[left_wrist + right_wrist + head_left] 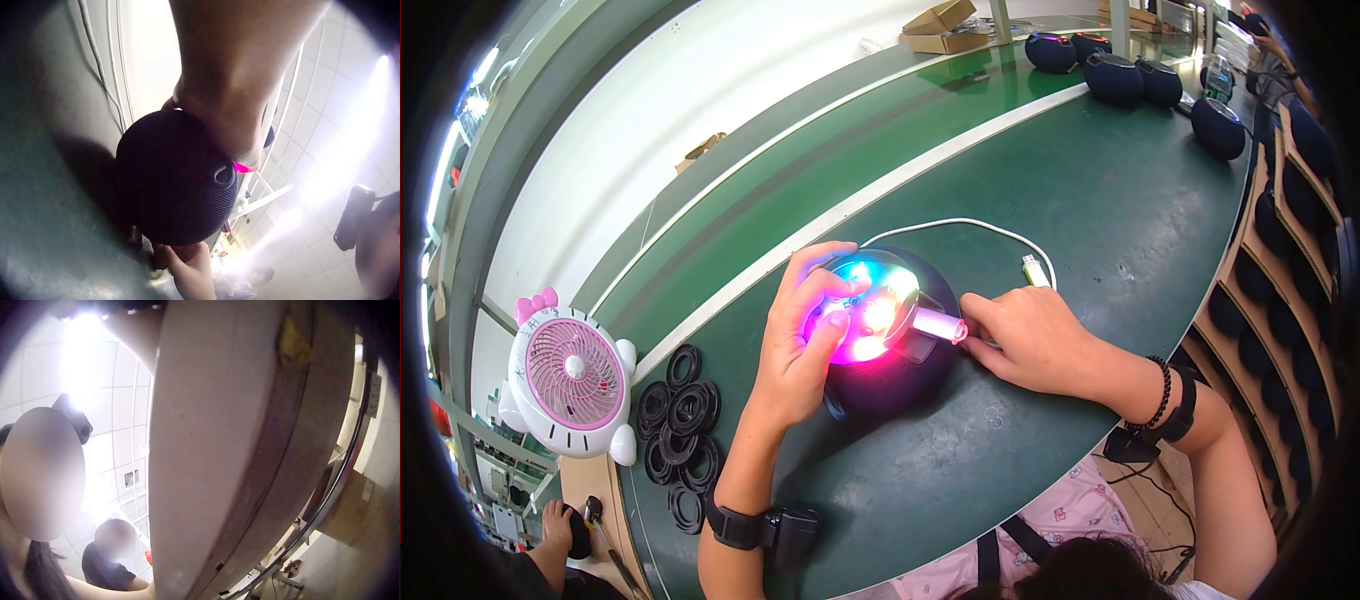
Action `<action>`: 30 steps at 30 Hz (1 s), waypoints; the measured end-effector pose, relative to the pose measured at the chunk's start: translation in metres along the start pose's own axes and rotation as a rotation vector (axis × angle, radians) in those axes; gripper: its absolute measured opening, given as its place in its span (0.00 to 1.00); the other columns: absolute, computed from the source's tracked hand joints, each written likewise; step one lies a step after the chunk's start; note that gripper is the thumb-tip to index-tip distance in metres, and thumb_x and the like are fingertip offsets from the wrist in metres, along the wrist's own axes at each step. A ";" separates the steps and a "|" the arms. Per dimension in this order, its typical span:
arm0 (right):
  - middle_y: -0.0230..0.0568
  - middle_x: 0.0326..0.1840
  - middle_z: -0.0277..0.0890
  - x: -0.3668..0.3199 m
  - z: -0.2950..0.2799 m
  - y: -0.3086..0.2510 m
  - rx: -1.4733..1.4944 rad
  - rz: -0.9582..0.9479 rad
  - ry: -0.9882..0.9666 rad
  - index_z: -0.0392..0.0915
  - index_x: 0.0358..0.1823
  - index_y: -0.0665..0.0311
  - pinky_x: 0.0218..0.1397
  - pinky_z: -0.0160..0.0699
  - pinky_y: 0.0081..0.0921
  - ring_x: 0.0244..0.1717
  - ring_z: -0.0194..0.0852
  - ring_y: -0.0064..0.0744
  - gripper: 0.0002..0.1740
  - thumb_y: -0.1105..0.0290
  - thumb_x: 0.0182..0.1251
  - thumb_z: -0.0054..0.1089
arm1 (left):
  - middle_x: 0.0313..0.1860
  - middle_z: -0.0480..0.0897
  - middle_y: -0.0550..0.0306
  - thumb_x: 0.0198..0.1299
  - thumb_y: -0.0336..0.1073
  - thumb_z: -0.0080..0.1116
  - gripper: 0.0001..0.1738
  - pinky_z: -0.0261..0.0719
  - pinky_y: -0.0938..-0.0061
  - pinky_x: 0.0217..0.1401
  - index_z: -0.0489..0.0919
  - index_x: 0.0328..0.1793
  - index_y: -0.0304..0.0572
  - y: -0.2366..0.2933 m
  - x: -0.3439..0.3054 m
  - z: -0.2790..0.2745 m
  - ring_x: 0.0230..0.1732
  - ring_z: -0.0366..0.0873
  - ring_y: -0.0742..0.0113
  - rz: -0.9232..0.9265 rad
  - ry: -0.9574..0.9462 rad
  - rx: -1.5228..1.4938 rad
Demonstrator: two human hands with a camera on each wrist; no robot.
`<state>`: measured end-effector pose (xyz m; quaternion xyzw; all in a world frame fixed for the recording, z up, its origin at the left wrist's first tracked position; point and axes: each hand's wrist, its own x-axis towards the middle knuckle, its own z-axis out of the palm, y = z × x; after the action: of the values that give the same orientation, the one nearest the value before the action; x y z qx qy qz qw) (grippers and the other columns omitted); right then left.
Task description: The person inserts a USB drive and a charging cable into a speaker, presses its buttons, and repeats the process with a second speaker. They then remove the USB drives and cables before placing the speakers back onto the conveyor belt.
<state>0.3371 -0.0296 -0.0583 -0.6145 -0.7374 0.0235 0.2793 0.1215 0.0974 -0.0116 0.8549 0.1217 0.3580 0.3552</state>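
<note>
A round, dark fabric-covered speaker (890, 390) sits on the green table, its top glowing pink, blue and white. My left hand (792, 345) grips its left side, with the thumb and bent fingers over the lit top. At the speaker's right edge, a small whitish stick (938, 325) with a pink end, resembling a USB stick, points toward my right hand (1035, 340). Thumb and forefinger of that hand pinch its pink end. In the left wrist view the speaker (169, 181) hides most of the right hand. The right wrist view shows neither the speaker nor the fingers.
Behind the speaker a white cable (975, 222) curves to a loose plug (1034, 270). Black rings (690, 405) lie piled at left beside a pink-and-white fan (572, 370). More speakers (1115, 78) stand at the far right end, and a rack (1250, 280) of them lines the right side.
</note>
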 end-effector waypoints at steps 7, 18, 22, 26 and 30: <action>0.49 0.23 0.79 -0.001 0.000 0.001 0.001 -0.005 0.006 0.73 0.35 0.66 0.31 0.75 0.47 0.27 0.80 0.54 0.10 0.68 0.62 0.62 | 0.65 0.71 0.47 0.63 0.39 0.51 0.14 0.72 0.64 0.64 0.78 0.44 0.34 0.002 0.000 0.000 0.59 0.75 0.58 -0.027 -0.011 -0.005; 0.49 0.23 0.79 0.000 0.000 0.000 0.008 -0.019 0.019 0.73 0.34 0.66 0.31 0.75 0.46 0.27 0.80 0.54 0.09 0.68 0.61 0.62 | 0.66 0.70 0.47 0.62 0.35 0.45 0.14 0.69 0.64 0.66 0.79 0.44 0.33 -0.004 -0.001 0.000 0.62 0.73 0.58 -0.046 -0.001 -0.058; 0.49 0.22 0.79 0.001 -0.001 -0.001 0.000 -0.007 0.002 0.73 0.34 0.66 0.30 0.75 0.47 0.27 0.80 0.54 0.09 0.68 0.62 0.62 | 0.66 0.70 0.46 0.62 0.37 0.45 0.17 0.68 0.63 0.68 0.79 0.46 0.33 -0.002 0.000 -0.001 0.63 0.72 0.56 -0.057 -0.011 -0.019; 0.50 0.22 0.78 0.000 -0.001 0.000 0.000 -0.008 0.002 0.73 0.35 0.66 0.30 0.75 0.47 0.26 0.79 0.54 0.09 0.68 0.62 0.61 | 0.66 0.72 0.43 0.61 0.41 0.45 0.20 0.67 0.61 0.68 0.79 0.48 0.33 -0.004 -0.003 0.004 0.64 0.72 0.54 -0.017 0.021 0.037; 0.50 0.22 0.78 0.000 0.000 0.001 0.002 -0.011 0.005 0.73 0.35 0.66 0.30 0.74 0.47 0.26 0.79 0.54 0.09 0.68 0.62 0.61 | 0.64 0.76 0.36 0.55 0.46 0.46 0.28 0.66 0.59 0.70 0.78 0.52 0.30 -0.022 -0.009 0.010 0.64 0.74 0.52 0.024 0.206 -0.130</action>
<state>0.3380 -0.0296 -0.0586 -0.6101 -0.7402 0.0213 0.2817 0.1228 0.1039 -0.0362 0.7902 0.1240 0.4553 0.3912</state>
